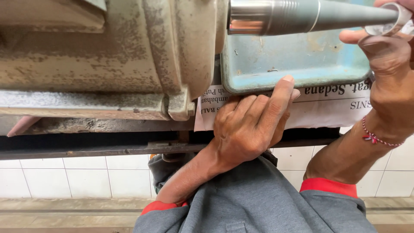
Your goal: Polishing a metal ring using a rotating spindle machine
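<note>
Your left hand (252, 123) rests loosely curled on the newspaper (327, 108), fingertips touching the blue metal tray (297, 64) rim. Your right hand (388, 56) pinches a white ring (394, 19) on the tapered steel spindle (302, 16).

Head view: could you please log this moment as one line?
left hand: rests on blue tray rim | right hand: holds white ring on tapered mandrel tip | newspaper: beneath tray
</note>
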